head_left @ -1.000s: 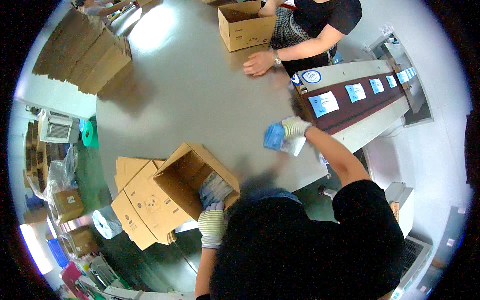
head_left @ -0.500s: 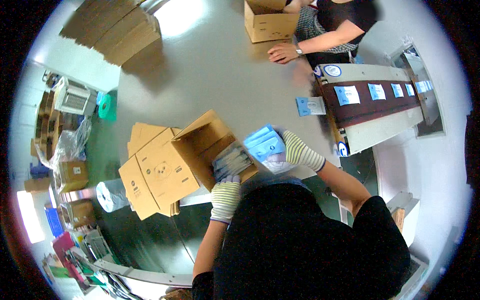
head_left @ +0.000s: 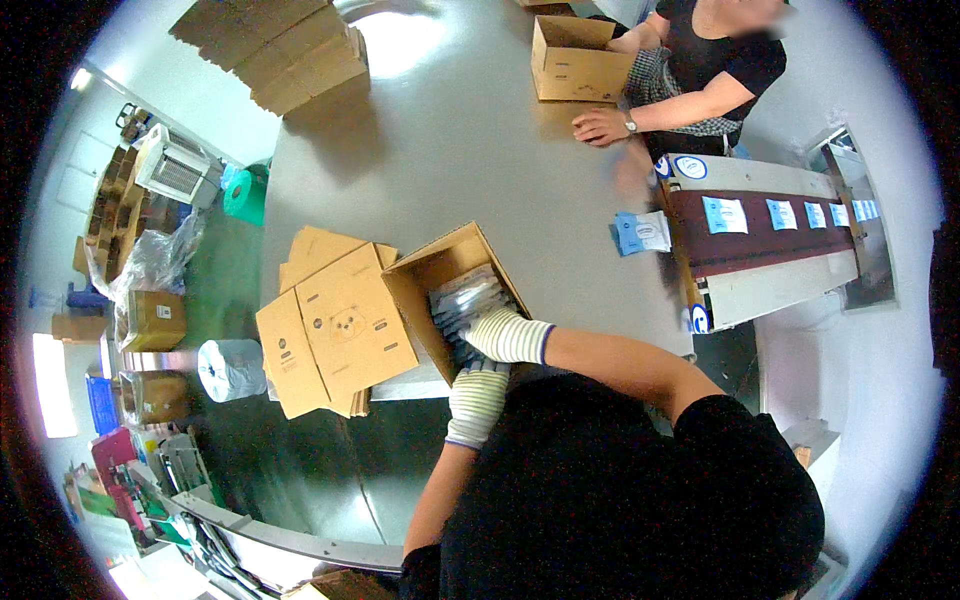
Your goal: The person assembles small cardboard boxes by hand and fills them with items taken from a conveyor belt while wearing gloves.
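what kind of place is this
Likely a packing line in a small factory: a conveyor belt carries blue packets, gloved hands fill an open carton, and flat cardboard boxes are stacked nearby.

An open brown cardboard box (head_left: 440,275) lies tilted at the table edge, holding stacked pale packets (head_left: 468,298).

An open brown cardboard box (head_left: 440,290) on the grey table holds stacked pale packets (head_left: 468,298). Blue-white flat packets (head_left: 726,214) lie along the dark-red conveyor belt; another (head_left: 641,231) lies beside it.
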`<action>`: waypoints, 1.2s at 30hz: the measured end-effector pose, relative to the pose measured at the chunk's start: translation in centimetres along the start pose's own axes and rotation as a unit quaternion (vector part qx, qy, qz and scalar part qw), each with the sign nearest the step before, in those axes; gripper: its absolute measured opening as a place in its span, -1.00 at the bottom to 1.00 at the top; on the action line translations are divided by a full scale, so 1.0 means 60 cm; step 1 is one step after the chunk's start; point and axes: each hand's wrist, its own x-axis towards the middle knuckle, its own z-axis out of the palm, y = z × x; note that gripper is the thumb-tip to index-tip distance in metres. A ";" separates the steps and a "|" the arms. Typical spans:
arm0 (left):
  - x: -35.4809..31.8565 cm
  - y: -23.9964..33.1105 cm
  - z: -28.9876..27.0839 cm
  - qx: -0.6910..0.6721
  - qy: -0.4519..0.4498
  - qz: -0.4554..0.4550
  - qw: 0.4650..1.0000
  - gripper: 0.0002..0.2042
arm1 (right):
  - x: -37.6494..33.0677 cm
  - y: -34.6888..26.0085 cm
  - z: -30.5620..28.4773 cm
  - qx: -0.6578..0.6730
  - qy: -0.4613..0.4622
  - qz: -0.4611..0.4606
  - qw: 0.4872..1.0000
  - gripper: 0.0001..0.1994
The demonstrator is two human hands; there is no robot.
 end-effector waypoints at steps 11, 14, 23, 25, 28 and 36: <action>0.008 -0.024 0.009 -0.078 -0.022 -0.036 0.996 -0.73 | -0.133 0.004 -0.088 0.062 0.097 -0.152 0.982 -0.71; 0.028 -0.022 -0.006 -0.047 -0.004 -0.016 0.999 -0.68 | -0.150 0.037 -0.102 0.068 0.178 -0.146 0.971 -0.71; 0.045 -0.013 -0.034 -0.053 0.034 -0.020 0.998 -0.74 | -0.221 0.226 -0.156 -0.013 0.121 -0.014 0.992 -0.74; 0.046 -0.017 -0.029 -0.062 0.025 -0.024 0.997 -0.75 | -0.230 0.271 -0.172 -0.094 0.079 0.064 0.990 -0.75; 0.047 -0.016 -0.029 -0.046 0.022 -0.028 0.998 -0.79 | -0.243 0.368 -0.168 -0.096 0.056 0.131 0.985 -0.76; 0.043 -0.032 -0.008 -0.057 0.032 -0.021 0.998 -0.82 | -0.224 0.524 -0.237 -0.201 -0.009 0.286 0.937 -0.74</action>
